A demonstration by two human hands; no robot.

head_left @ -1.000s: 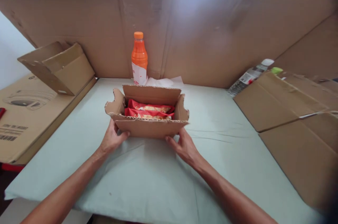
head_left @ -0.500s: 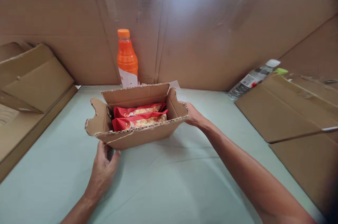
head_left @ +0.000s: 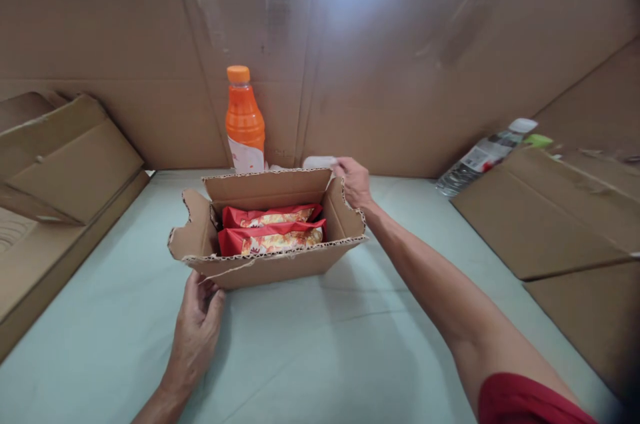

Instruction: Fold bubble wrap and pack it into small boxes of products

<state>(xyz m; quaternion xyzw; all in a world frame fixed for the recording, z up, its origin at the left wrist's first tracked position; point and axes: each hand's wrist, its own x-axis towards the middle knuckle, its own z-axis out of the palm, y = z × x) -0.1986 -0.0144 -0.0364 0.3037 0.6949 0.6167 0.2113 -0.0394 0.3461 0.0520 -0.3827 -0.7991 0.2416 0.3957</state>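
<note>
A small open cardboard box (head_left: 280, 272) with ragged cut edges sits in front of me. Inside it lie two red snack packets (head_left: 273, 239) with printed food pictures. My left hand (head_left: 197, 317) is closed at the box's lower left corner, its thumb on the front and its fingertips partly hidden by the box. Behind the box's right end, my right hand (head_left: 354, 181) pinches a thin whitish piece (head_left: 320, 162) whose kind I cannot make out. An orange drink bottle (head_left: 245, 124) stands upright behind the box.
A tall cardboard wall (head_left: 390, 77) closes off the back of the pale green surface (head_left: 300, 357). Folded cardboard (head_left: 75, 157) lies on the left. On the right, a clear water bottle (head_left: 483, 157) leans behind another cardboard piece (head_left: 535, 211), near something green (head_left: 539, 141).
My right hand has moved from the box's right side up and back, and now pinches the whitish piece. The left hand stays at the corner. The view has tilted slightly up.
</note>
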